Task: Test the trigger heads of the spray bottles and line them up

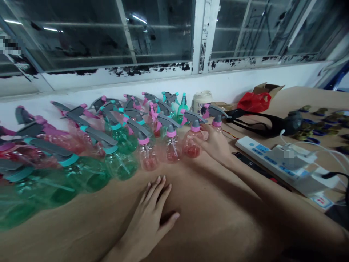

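Note:
My left hand (152, 214) lies on the tabletop with its fingers stretched out, just in front of the spray bottles and holding nothing. My right hand (218, 145) is at the right end of the bottle rows, its fingers curled at a pink-collared spray bottle (217, 123) whose body is mostly hidden behind the hand. Its thumb side overlaps the neighbouring pink spray bottle (192, 147). Farther left in the front row stand two more pink-collared spray bottles (172, 147), then green spray bottles (121, 163) with turquoise collars. All have grey trigger heads.
Several more pink and green bottles crowd back to the wall under the window. Behind my right hand are a white tub (202, 99), a red plastic bag (252, 102) and a black strap (256, 118). A white power strip (268, 158) with cables and a dark phone (252, 165) lie right.

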Demonstrator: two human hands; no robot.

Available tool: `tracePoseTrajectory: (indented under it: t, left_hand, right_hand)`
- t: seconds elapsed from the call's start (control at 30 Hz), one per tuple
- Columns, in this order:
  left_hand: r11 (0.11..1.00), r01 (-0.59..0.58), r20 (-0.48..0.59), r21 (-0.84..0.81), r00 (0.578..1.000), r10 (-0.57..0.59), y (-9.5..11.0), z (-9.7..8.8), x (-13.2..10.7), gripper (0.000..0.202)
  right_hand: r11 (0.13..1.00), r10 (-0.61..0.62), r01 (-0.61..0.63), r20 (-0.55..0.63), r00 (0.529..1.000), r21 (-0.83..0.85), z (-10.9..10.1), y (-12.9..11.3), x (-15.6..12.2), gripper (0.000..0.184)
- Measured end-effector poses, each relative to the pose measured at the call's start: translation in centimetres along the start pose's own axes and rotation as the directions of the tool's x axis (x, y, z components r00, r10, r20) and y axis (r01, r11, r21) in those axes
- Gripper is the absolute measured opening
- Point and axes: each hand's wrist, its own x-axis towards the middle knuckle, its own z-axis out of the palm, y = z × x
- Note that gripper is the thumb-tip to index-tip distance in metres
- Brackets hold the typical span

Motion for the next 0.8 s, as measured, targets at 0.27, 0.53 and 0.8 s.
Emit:
tracePoseTrajectory:
  t: [0.27,0.53,0.8]
  left_hand:
    - [0.985,0.115,-0.056,-0.128,0.991,-0.123,0.9,-0.7,0.6,0.05]
    - [0.902,0.179,0.002,-0.394,0.981,-0.193,5.0,-0.8,4.1,0.071]
    - [0.856,0.122,-0.05,-0.503,0.984,-0.169,7.5,-1.5,5.0,0.075]
  right_hand:
    - [0.989,-0.073,0.074,0.016,0.997,-0.127,-1.8,-0.2,-2.2,0.054]
    - [0.971,-0.194,0.194,0.016,0.981,-0.142,-6.0,-0.7,-9.2,0.063]
    - [0.952,-0.295,0.275,0.149,0.944,0.137,-7.7,-1.9,-10.7,0.046]
